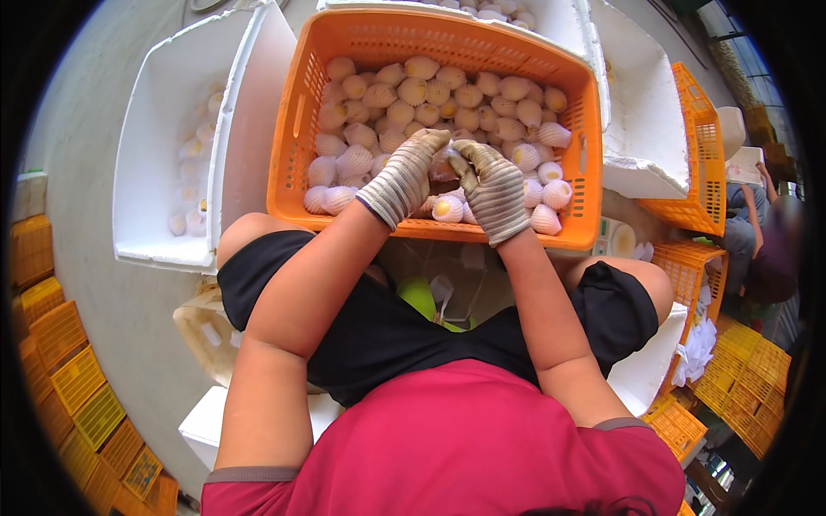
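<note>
Both my hands, in striped knit work gloves, meet over the near middle of an orange plastic crate (297, 129). My left hand (401, 176) is closed, its fingertips pinched toward the right hand. My right hand (494, 189) is closed too, fingers bent inward. Between the fingertips shows a small pale, partly see-through thing (442, 163); the gloves cover much of it, and I cannot tell whether it is a sleeve or a wrapped fruit. Below and around lie many pale yellow fruits (413, 90) in white foam net sleeves. One sleeved fruit (447, 208) lies just under my hands.
A white foam box (142, 172) with sleeved fruits stands left of the crate. Another foam box (641, 120) is on the right, beside an orange crate (701, 163). Stacked crates (77, 387) line the far left. A co-worker (770, 241) sits at the right edge.
</note>
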Action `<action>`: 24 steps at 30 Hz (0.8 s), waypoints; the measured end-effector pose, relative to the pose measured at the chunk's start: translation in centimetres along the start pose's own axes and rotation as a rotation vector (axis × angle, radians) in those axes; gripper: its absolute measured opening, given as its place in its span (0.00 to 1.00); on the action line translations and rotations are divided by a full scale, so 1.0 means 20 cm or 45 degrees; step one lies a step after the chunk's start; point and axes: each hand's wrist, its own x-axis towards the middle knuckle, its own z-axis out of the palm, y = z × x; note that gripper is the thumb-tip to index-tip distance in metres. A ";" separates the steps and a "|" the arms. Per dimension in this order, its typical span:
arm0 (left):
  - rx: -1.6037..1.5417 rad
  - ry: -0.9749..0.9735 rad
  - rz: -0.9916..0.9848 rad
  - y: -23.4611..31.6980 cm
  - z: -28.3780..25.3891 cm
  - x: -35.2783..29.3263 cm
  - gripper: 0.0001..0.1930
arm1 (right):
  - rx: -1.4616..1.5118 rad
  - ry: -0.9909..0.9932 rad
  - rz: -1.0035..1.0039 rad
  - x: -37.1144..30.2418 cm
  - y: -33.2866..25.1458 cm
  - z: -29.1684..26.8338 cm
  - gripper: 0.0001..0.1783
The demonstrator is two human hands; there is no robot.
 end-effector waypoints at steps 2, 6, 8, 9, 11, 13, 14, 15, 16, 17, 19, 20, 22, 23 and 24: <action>-0.012 0.182 -0.024 0.03 0.10 -0.07 0.14 | -0.075 0.030 -0.054 0.01 0.00 -0.01 0.07; -0.026 0.106 -0.106 0.04 0.09 -0.06 0.14 | -0.025 0.063 -0.074 0.05 0.03 -0.02 0.05; -0.070 0.051 -0.119 0.04 0.08 -0.06 0.14 | 0.047 0.069 -0.055 0.06 0.02 -0.03 0.05; -0.072 0.061 -0.113 0.04 0.07 -0.07 0.13 | 0.056 0.062 -0.068 0.06 0.01 -0.03 0.04; -0.084 0.082 -0.133 0.03 0.04 -0.04 0.13 | 0.077 0.052 -0.054 0.06 0.00 -0.03 0.04; -0.024 0.085 -0.099 0.02 0.04 -0.03 0.13 | 0.101 0.052 -0.032 0.06 0.00 -0.03 0.04; 0.012 0.120 -0.090 0.02 0.04 -0.03 0.14 | 0.114 0.057 -0.018 0.06 0.00 -0.03 0.04; 0.049 0.155 -0.081 0.02 0.05 -0.03 0.14 | 0.127 0.062 -0.003 0.06 0.00 -0.03 0.04; 0.088 0.185 -0.071 0.02 0.06 -0.03 0.15 | 0.128 0.068 0.002 0.06 0.00 -0.03 0.04; 0.091 0.204 -0.081 0.03 0.07 -0.04 0.15 | 0.129 0.076 0.007 0.06 0.01 -0.03 0.04; 0.103 0.236 -0.103 0.04 0.07 -0.06 0.16 | 0.156 0.096 0.018 0.07 0.02 -0.03 0.05; 0.088 0.236 -0.114 0.05 0.08 -0.05 0.16 | 0.181 0.109 0.022 0.07 0.02 -0.02 0.05; 0.067 0.237 -0.138 0.05 0.07 -0.04 0.16 | 0.258 0.092 0.081 0.08 0.02 -0.02 0.05; 0.014 0.221 -0.181 0.06 0.07 -0.03 0.16 | 0.310 0.061 0.135 0.09 0.01 -0.03 0.05; 0.021 0.227 -0.152 0.05 0.07 -0.03 0.16 | 0.363 0.031 0.188 0.10 0.01 -0.04 0.06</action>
